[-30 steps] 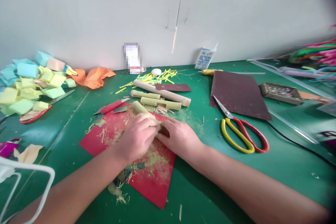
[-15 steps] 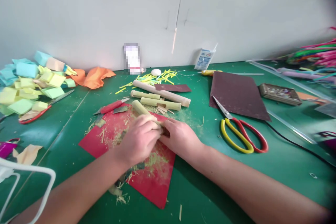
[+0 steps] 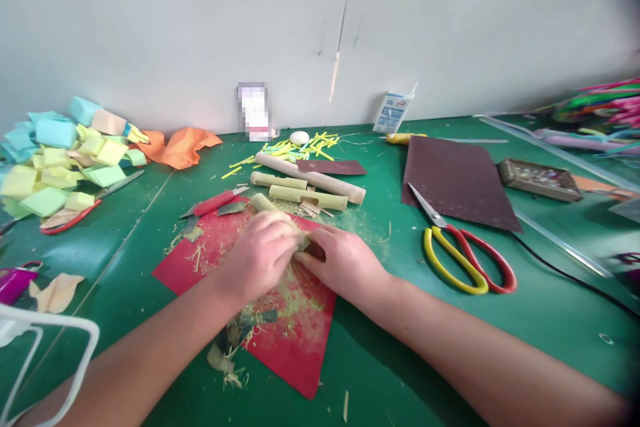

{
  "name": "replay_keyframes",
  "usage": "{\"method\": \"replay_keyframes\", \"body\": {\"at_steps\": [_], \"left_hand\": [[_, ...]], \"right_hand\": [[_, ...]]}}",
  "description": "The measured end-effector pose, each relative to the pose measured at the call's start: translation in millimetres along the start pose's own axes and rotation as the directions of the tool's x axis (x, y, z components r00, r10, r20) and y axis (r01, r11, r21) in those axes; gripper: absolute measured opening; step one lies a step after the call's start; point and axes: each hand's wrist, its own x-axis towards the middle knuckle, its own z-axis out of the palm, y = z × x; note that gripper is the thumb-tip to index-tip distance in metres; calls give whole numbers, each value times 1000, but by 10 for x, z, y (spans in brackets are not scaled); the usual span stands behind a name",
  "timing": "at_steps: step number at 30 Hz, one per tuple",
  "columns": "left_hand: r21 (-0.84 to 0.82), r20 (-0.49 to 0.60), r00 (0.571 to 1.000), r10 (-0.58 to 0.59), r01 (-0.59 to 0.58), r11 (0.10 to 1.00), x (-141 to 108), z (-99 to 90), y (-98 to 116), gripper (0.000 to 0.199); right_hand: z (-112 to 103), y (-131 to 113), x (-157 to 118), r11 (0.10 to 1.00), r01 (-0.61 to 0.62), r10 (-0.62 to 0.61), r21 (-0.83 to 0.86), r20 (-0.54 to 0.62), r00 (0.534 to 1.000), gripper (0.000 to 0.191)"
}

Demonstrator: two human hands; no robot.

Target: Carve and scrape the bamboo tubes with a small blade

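Note:
My left hand (image 3: 265,250) is wrapped round a pale bamboo tube (image 3: 264,203), whose far end sticks out beyond my fingers. At the tube's near end, my right hand (image 3: 340,257) is closed on a small greyish piece (image 3: 303,242) that looks like sandpaper; the fingers hide most of it. Both hands are above a red sheet (image 3: 295,367) strewn with shavings and dust. Just beyond them lie two short bamboo pieces, one with a notch (image 3: 325,199) cut in it, and a longer stick (image 3: 345,189). A red-handled knife (image 3: 215,202) rests at the sheet's far left edge.
Scissors (image 3: 457,243) with yellow and red handles lie right, partly on a dark brown sheet (image 3: 460,180). Beyond is a small tray (image 3: 540,179). Folded papers (image 3: 60,160) are heaped left. A white wire frame (image 3: 85,347) stands near left. A wall (image 3: 200,33) closes the back.
My right hand's fingers have shifted slightly at the tube's near end, and more of the greyish piece shows. My left hand still grips the tube. The view has shifted slightly.

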Motion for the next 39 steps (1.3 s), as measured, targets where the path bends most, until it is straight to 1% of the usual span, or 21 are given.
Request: {"method": "replay_keyframes", "body": {"at_steps": [2,6,9,13,16,17,20,24,27,31,34,35,38,39], "left_hand": [[25,-28,1000,-3,4,1000,-2,-6,-11,17],[-12,8,1000,10,-9,1000,-7,-4,-14,18],[17,-26,1000,-16,16,1000,-4,-3,-19,17],[-39,17,1000,24,-24,999,4,-16,-43,17],[-3,-32,999,4,-4,1000,10,-26,-75,16],[0,-33,999,-4,4,1000,10,-26,-81,16],[-35,16,1000,16,-15,999,7,-21,-85,16],[6,-42,999,-22,23,1000,6,-22,-89,16],[-30,8,1000,13,-13,999,9,-28,-79,17],[76,-21,1000,2,-1,997,2,-39,-60,18],[89,46,999,28,-32,996,-11,-45,-82,21],[104,43,999,23,-27,994,-11,-49,-103,21],[165,-32,998,-54,59,985,-2,-61,-152,19],[159,-33,997,-63,68,985,3,-63,-147,18]], "right_hand": [[0,3,-3,1000,-11,10,-6,-4,1000,19],[6,6,-6,1000,-2,2,2,-17,1000,18],[13,6,-4,1000,-14,13,-4,-18,1000,22],[17,9,6,1000,-12,12,19,-11,1000,16],[10,10,14,999,-33,33,25,-7,999,23],[7,11,15,999,-31,31,23,-9,999,23],[4,11,15,999,-20,20,31,-8,1000,19],[4,5,10,999,-35,35,27,-3,999,23],[-4,-2,7,999,-21,21,26,-3,1000,19],[-20,-10,7,999,-39,39,15,11,999,20],[-27,-12,7,1000,-19,19,14,14,1000,14],[-28,-12,6,1000,-19,19,12,14,1000,14],[-30,-12,3,999,-31,31,-9,6,999,22],[-30,-12,3,999,-28,28,-15,2,1000,23]]}}
